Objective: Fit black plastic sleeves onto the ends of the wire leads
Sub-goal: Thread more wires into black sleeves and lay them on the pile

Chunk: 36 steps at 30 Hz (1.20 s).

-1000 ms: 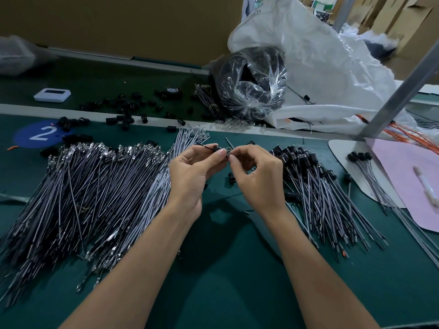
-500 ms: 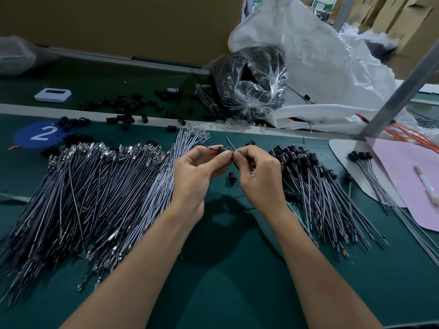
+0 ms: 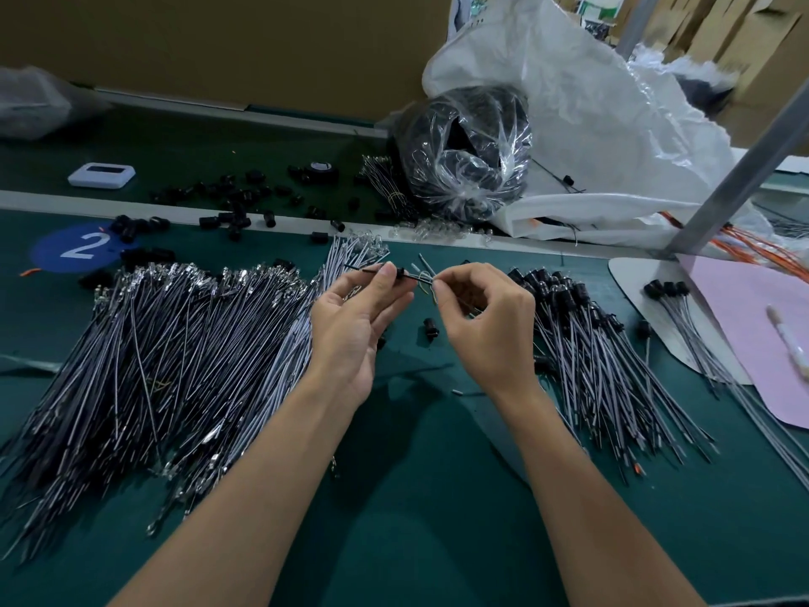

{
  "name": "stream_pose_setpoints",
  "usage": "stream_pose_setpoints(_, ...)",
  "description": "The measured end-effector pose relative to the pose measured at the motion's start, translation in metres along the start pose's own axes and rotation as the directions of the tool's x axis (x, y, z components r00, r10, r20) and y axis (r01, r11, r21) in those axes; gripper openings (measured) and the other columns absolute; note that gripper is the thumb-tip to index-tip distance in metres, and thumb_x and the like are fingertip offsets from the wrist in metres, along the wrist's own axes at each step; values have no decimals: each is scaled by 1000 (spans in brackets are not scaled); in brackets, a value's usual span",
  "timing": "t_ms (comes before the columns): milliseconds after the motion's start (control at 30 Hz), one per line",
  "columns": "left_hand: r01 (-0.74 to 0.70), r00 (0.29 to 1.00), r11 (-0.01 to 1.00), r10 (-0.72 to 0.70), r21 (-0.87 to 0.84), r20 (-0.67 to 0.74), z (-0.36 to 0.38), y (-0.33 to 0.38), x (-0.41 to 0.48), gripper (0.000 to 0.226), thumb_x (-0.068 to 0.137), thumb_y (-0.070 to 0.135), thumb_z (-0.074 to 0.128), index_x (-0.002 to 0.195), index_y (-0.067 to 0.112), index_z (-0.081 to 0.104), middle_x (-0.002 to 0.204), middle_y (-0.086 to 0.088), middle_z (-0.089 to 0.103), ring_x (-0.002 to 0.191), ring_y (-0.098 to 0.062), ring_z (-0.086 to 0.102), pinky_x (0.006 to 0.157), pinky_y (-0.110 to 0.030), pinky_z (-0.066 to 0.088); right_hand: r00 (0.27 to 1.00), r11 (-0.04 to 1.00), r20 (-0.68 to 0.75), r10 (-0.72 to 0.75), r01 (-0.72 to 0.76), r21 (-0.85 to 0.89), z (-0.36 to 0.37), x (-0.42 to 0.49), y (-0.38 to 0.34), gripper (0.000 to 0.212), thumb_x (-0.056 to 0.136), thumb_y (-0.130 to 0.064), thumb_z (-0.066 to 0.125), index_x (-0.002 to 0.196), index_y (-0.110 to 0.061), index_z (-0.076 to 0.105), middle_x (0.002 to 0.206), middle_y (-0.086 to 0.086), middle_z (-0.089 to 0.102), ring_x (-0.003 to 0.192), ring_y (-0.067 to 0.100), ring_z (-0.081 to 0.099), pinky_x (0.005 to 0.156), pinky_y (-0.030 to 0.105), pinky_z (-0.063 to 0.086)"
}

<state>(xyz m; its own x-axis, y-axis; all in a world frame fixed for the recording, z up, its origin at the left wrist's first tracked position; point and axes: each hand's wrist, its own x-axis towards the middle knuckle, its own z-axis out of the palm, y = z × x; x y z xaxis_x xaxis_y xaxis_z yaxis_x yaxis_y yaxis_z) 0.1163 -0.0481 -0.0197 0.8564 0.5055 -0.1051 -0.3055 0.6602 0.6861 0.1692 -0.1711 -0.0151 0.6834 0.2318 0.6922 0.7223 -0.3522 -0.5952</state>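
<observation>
Above the green mat, my left hand (image 3: 354, 317) pinches a thin wire lead (image 3: 365, 269) between thumb and forefinger, with a small black sleeve (image 3: 399, 272) on it just past the fingertips. My right hand (image 3: 483, 319) pinches the lead's bare wire ends (image 3: 423, 280) a short way to the right. A big fan of bare leads (image 3: 175, 352) lies on the left. Leads with black sleeves fitted (image 3: 586, 343) are piled on the right. One loose black sleeve (image 3: 430, 329) lies on the mat between my hands.
Several loose black sleeves (image 3: 236, 199) are scattered behind the leads, near a blue disc marked 2 (image 3: 79, 247). A clear bag of black parts (image 3: 464, 151) and a white sack (image 3: 591, 116) stand at the back. A pink sheet (image 3: 753, 335) and a metal post (image 3: 740, 168) are at right.
My hands have drawn slightly apart, so the lead and its black sleeve now show between the fingertips. The left palm has turned more upward.
</observation>
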Motion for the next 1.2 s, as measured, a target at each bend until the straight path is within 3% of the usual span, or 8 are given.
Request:
stream_pose_setpoints(400, 28, 999, 999, -29, 29, 38, 0, -3, 0, 5, 87, 5, 66, 88, 5, 61, 80, -11, 75, 77, -21, 74, 68, -23, 58, 998, 997, 31, -62, 63, -46, -2, 0, -3, 4, 81, -3, 74, 80, -7, 73, 74, 0, 67, 64, 7, 54, 67, 8, 40)
stream_pose_setpoints(533, 19, 998, 998, -23, 61, 64, -1, -2, 0, 4, 85, 6, 67, 88, 7, 65, 83, -10, 75, 80, -22, 74, 74, -27, 59, 997, 994, 7, -77, 77, -76, -2, 1, -1, 3, 82, -6, 74, 81, -9, 73, 75, -1, 66, 68, 10, 55, 69, 13, 42)
stream_pose_setpoints(767, -13, 994, 999, 9, 39, 105, 1, -4, -2, 10, 80, 6, 70, 88, 8, 66, 83, -9, 73, 79, -22, 73, 75, -29, 59, 998, 994, -18, -66, 64, -93, 1, -3, -4, 6, 83, -11, 75, 79, -8, 71, 74, 0, 65, 68, 16, 60, 66, 35, 53)
stream_pose_setpoints(900, -62, 991, 998, 62, -1, 120, 3, -5, -3, 22, 69, 6, 72, 90, 5, 66, 78, -8, 73, 74, -19, 72, 69, -24, 57, 995, 988, -75, -61, 50, -147, 5, -7, -9, 11, 82, -14, 75, 76, -8, 69, 71, 0, 64, 65, 16, 58, 63, 35, 51)
stream_pose_setpoints(1200, -102, 990, 993, 96, 52, 107, 2, -8, -3, 20, 62, 10, 76, 81, 11, 75, 79, -8, 75, 73, -19, 72, 70, -26, 59, 995, 990, -78, -60, 49, -133, 6, -8, -9, 11, 83, -12, 74, 75, -7, 69, 69, 0, 64, 65, 14, 55, 63, 32, 49)
